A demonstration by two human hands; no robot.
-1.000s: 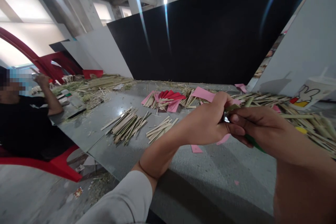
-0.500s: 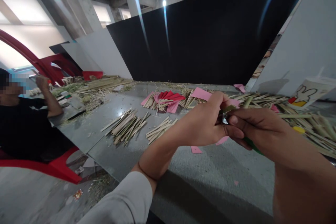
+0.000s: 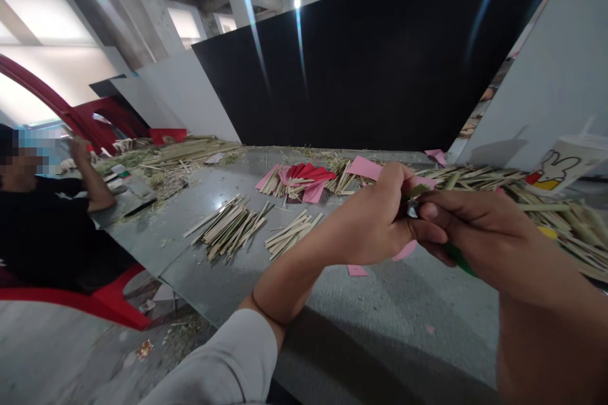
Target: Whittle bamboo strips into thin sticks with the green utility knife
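Tall and black, a board stands at the far edge of the grey table, beyond my fingers. Between my hands is a small green piece, with a bit of shiny metal just below it. On my left hand the thumb and forefinger are pinched on that piece; my right hand is curled around a green object, mostly hidden. Whether metal and object are one tool, I cannot tell.

Left of my fingers lie a larger bundle of thin strips and a smaller bundle, both seemingly cut and gathered. Farther off sits folded red paper. The piece I hold looks unfinished to me, not yet laid down; right of my fingers, a heap of strips lies loose. How much remains, I cannot tell.
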